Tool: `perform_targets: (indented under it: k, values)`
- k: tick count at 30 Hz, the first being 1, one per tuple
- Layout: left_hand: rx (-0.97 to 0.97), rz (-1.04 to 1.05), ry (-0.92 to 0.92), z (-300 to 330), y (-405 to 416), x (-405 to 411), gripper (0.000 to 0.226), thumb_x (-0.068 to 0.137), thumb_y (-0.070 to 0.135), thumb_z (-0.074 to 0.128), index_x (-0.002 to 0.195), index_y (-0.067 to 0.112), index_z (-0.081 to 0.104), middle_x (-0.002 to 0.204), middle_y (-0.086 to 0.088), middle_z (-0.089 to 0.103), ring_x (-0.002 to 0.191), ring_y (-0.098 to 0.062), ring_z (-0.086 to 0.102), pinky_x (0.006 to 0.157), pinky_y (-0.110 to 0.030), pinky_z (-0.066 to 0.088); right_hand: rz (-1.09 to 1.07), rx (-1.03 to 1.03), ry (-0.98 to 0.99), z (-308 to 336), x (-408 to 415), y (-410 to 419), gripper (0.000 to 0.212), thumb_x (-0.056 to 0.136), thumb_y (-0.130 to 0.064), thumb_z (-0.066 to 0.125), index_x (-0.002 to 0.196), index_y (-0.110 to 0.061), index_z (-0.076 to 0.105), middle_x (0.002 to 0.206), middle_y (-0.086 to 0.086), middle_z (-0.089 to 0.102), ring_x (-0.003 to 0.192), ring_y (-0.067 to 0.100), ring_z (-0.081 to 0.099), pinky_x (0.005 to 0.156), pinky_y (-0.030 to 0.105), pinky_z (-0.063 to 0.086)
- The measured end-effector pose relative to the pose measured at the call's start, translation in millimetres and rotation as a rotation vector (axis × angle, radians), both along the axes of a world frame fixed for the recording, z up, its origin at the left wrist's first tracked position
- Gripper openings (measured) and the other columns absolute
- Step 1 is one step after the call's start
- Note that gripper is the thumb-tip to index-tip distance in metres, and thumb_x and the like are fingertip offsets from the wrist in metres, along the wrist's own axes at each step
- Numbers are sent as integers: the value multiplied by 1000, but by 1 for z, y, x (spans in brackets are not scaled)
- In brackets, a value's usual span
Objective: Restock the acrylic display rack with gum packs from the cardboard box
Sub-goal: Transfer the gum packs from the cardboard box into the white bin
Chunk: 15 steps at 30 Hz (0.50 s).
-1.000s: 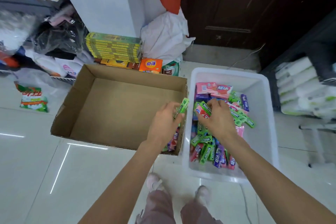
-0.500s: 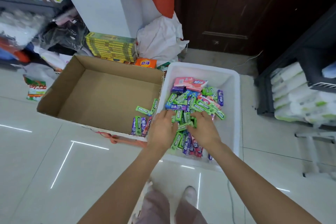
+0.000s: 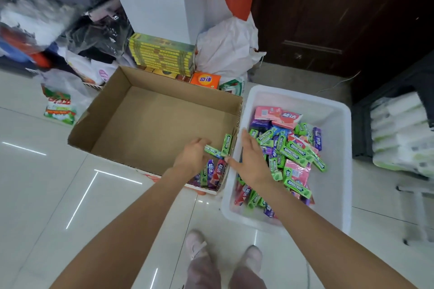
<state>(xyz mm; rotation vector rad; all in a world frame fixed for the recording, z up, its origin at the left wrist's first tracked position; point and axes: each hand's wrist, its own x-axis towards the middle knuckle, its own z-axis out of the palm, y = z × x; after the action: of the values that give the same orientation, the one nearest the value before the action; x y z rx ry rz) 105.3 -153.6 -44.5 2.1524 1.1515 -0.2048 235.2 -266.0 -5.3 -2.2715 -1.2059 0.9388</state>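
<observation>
Cardboard box (image 3: 131, 110) sits on tiled floor, centre-left, open top, mostly bare inside; a small cluster of gum packs (image 3: 212, 171) lies in its near-right corner, approx. half a dozen, green, purple and red. L hand (image 3: 193, 156) is inside that corner, fingers curled; a green pack (image 3: 213, 149) is at its fingertips, appears pinched, though contact is partly hidden. A 2nd green pack (image 3: 226, 144) stands tilted against the box's right wall, just beside the first. R hand (image 3: 252, 162) hovers over the gap btwn box and white plastic tub (image 3: 338, 148), fingers straight and spread apart, holding nothing. Tub is just right of the box, walls near touching, and holds a loose heap of packs (image 3: 290, 152): mainly green, w/ purple sticks and pink flat packs at the far end. Acrylic display rack: not seen in this view. Far side of box: stack of yellow-green cartons (image 3: 162, 53), orange packet (image 3: 205, 80), white sack (image 3: 227, 47). Person's feet (image 3: 223, 253) show at near edge.
</observation>
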Motion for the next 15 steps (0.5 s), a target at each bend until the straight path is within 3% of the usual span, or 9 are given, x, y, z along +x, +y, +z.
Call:
perform_targets:
  k: [3, 7, 11, 15]
  values:
    - [12, -112, 11, -15, 8, 6, 59, 87, 9, 58, 140, 28, 39, 138, -7, 42, 125, -26, 39, 105, -39, 36, -16, 40, 4, -6, 1, -2, 90, 89, -36, 61, 151, -19, -2, 158, -1, 6, 144, 14, 10, 111, 21, 10]
    - [150, -332, 99, -16, 11, 13, 62, 90, 33, 57, 142, 45, 26, 139, -3, 36, 129, -23, 30, 104, -41, 29, -25, 47, -22, -11, 1, -3, 92, 86, -40, 63, 151, -24, -1, 158, -5, 10, 144, 13, 14, 112, 24, 16]
    - [249, -464, 192, -16, 12, 13, 60, 90, 49, 50, 142, 50, 21, 142, -2, 31, 133, -22, 24, 105, -44, 27, -48, 67, -17, -14, -2, -3, 91, 87, -37, 63, 151, -26, -2, 158, -8, 7, 144, 9, 8, 109, 19, 10]
    - [284, -559, 250, -18, 11, 3, 85, 79, 57, 59, 146, 47, 7, 149, -1, 20, 138, -23, 17, 110, -47, 25, -50, 80, -2, -15, -4, -3, 90, 88, -33, 62, 150, -25, -3, 158, -9, 5, 144, 7, 4, 108, 17, 6]
